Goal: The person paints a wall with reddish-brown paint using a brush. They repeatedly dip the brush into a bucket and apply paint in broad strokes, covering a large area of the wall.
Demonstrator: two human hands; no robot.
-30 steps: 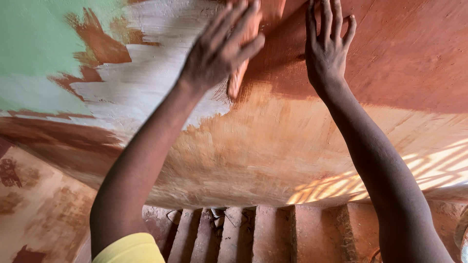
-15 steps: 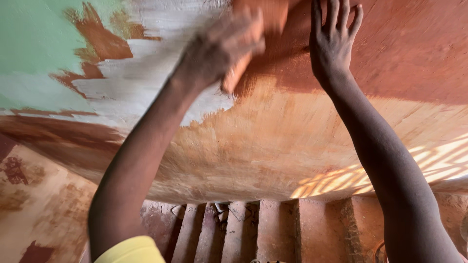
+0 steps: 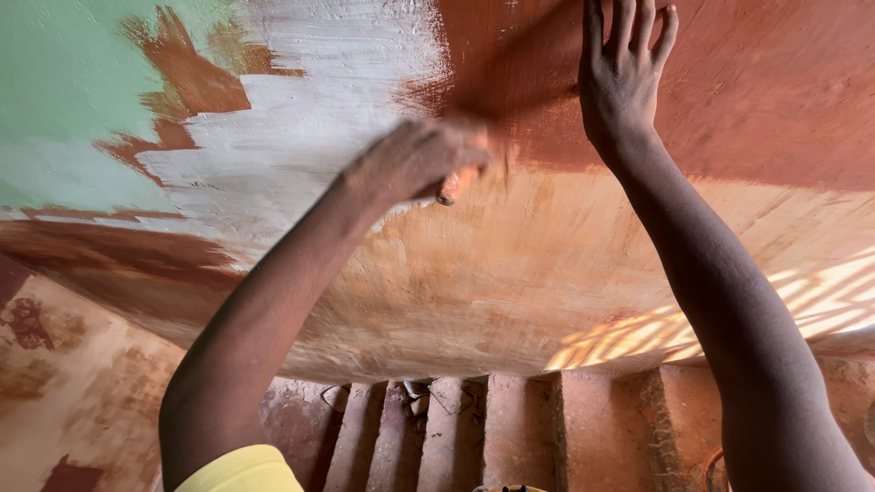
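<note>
The left hand (image 3: 419, 159), blurred, closes around a small orange pad (image 3: 453, 187) against the curved wall (image 3: 510, 282). The right hand (image 3: 624, 82), at 1 o'clock, lies flat with spread fingers on red-brown plaster. Green paint (image 3: 64, 82) shows at 10 o'clock; brick steps (image 3: 510, 428) lie at 6 o'clock.

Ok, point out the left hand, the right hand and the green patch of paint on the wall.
left hand (image 3: 421, 159), head view, on the blurred back of the hand.
right hand (image 3: 620, 91), head view, on the back of the hand pressed flat to the wall.
green patch (image 3: 64, 82), head view, on its middle.
</note>
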